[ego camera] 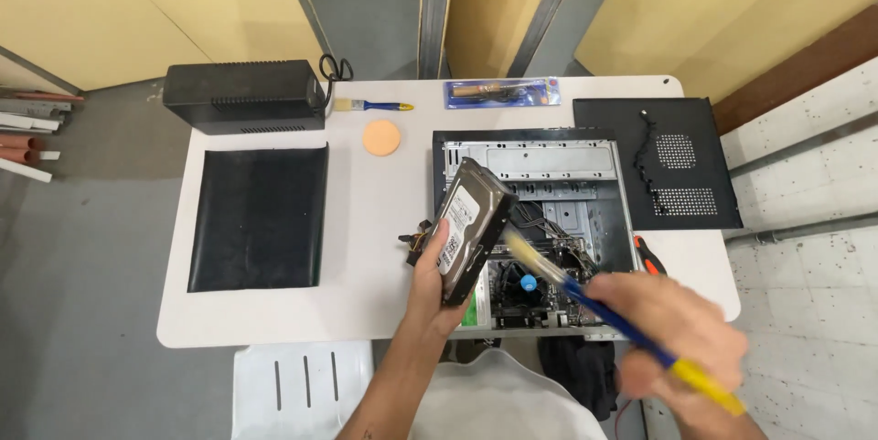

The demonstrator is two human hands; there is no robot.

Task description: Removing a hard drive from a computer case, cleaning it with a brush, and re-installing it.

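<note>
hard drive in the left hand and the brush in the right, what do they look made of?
Hard drive: looks like bare grey metal casing, dull sheen, with a paper-like label. Brush: handle looks like glossy blue and yellow plastic; pale bristles, blurred, fibre type unclear.

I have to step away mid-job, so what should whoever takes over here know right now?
Left hand: holds the hard drive upright over the open PC case.
Right hand: holds a blue-and-yellow brush, bristles at the drive's edge.
On the table: side panel, black mat, black box, orange pad, spare small brush, packaged tool, screwdriver.
Done: case opened, drive out.
Left: likely finish brushing, refit drive, close case.
</note>
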